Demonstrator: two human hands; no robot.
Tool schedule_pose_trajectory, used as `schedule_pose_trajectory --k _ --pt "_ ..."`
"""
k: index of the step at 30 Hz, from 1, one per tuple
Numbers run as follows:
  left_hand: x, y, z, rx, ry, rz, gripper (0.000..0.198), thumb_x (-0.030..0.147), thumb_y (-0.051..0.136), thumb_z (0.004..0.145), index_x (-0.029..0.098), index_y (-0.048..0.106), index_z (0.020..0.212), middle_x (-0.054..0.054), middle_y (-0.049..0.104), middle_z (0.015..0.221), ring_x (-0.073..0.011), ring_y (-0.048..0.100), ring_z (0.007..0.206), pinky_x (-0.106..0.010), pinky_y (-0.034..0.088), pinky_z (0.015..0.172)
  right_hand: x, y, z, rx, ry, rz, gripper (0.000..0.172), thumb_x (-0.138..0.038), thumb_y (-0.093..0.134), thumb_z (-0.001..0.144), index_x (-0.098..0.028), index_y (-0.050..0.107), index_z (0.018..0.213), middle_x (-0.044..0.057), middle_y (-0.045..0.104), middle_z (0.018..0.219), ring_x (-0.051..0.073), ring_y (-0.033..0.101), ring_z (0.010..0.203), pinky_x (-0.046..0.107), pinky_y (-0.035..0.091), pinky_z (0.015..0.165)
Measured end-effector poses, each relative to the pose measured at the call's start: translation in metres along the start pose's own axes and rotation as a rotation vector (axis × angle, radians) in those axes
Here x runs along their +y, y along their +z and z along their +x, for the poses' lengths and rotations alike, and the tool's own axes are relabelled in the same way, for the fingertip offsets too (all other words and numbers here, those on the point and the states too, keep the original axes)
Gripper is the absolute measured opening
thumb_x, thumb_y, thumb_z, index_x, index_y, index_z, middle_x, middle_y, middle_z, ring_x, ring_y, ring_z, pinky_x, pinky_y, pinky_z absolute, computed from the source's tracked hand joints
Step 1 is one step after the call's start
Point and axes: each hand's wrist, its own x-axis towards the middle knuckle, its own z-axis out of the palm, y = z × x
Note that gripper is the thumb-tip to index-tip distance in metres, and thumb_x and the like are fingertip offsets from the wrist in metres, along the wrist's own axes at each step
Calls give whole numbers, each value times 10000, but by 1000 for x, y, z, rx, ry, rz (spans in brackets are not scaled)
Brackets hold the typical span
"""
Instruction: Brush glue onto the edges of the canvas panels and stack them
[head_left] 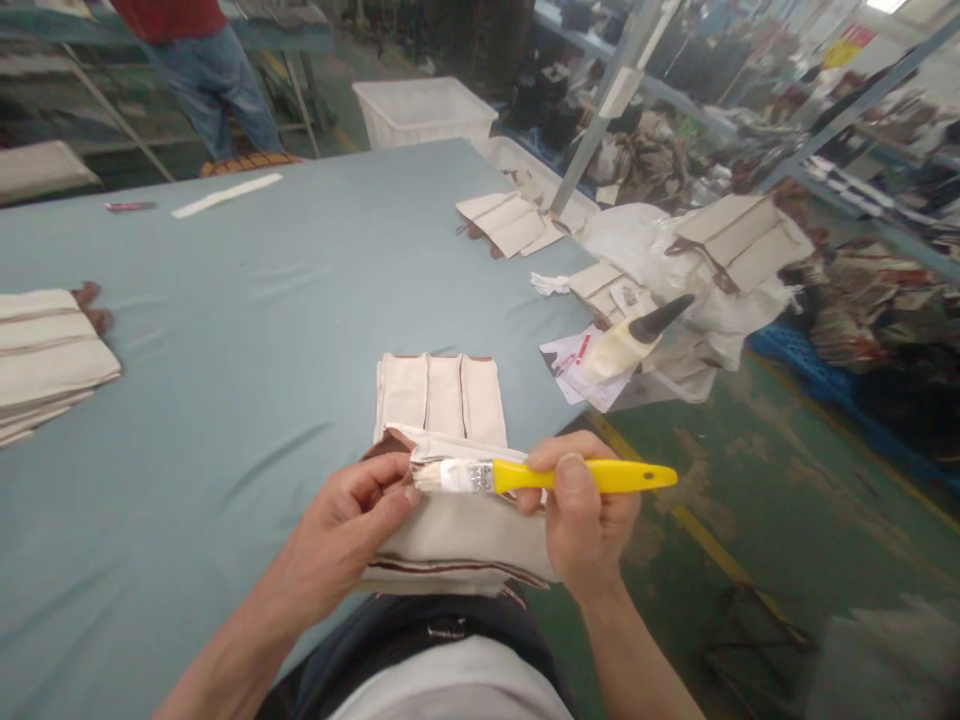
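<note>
Yellow brush (514, 476) is held in the right hand (589, 515), bristles (430, 477) pointing left; the left hand (360, 515) pinches the cream cloth (465, 530) at the near side of the counter (300, 290). It is good to keep this cloth steady and stroke lightly.

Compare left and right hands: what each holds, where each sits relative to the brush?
The left hand pinches the edge of a beige fabric piece; the right hand grips a yellow-handled brush.
The left hand is at the brush's bristle end; the right hand is at its handle.
Shared: both are bare.
</note>
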Motion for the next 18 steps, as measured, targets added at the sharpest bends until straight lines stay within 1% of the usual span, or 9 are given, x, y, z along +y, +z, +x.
schedule_pose_trajectory --k 2,4,6,10,12,14,15,16,18 --pt "5 2 -3 -54 -31 -37 428 541 921 808 180 821 1016 -24 730 808 -126 599 677 -174 468 582 4 -3 1 -59 -125 -106 188 -341 626 1069 -253 749 956 -40 697 652 134 662 521 256 530 527" --pt "10 5 -5 -97 -63 -88 403 450 955 780 184 824 1054 -29 739 811 -143 637 695 -192 507 603 7 -7 3 -120 -234 -184 149 -313 625 1061 -265 750 997 -34 713 676 150 688 558 288 557 573" --pt "12 7 -5 -98 -93 -140 394 396 972 750 177 834 1047 -35 742 795 -155 660 697 -202 528 609 6 -13 3 -137 -297 -242 151 -331 627 1052 -270 748 987 -26 710 666 164 689 563 313 571 582" --pt "16 10 -2 -77 -135 -196 415 447 994 703 153 849 957 -49 736 741 -158 660 656 -202 523 570 -3 -21 5 -76 -311 -295 264 -454 608 1050 -278 736 899 -11 687 617 198 672 517 356 577 531" --pt "17 11 0 -70 -139 -186 426 476 1002 683 152 847 911 -46 730 720 -141 633 615 -192 498 538 -7 -18 10 -137 -354 -271 240 -418 599 1060 -281 731 914 -15 700 620 191 675 511 339 572 514" --pt "19 13 3 -51 -141 -165 430 487 1004 671 152 845 890 -38 720 700 -122 601 573 -182 468 509 -8 -12 17 -231 -428 -268 188 -333 593 1065 -281 731 947 -15 743 665 174 696 531 309 575 521" --pt "19 13 4 -40 -143 -156 434 487 1005 663 152 845 887 -36 717 692 -121 596 563 -183 465 504 -8 -9 20 -258 -463 -278 180 -303 587 1065 -282 732 962 -13 762 691 169 708 545 302 579 528" --pt "20 14 5 -32 -147 -151 440 487 1007 653 152 845 889 -39 719 689 -128 605 566 -191 475 509 -8 -7 22 -259 -492 -290 181 -292 579 1067 -284 733 973 -10 776 712 170 717 555 302 583 533" --pt "21 14 6 -21 -154 -149 455 492 1008 632 154 848 891 -51 731 693 -154 636 592 -214 505 527 -7 -6 24 -217 -518 -295 173 -300 577 1069 -294 739 1008 -6 782 729 181 721 560 320 586 535"
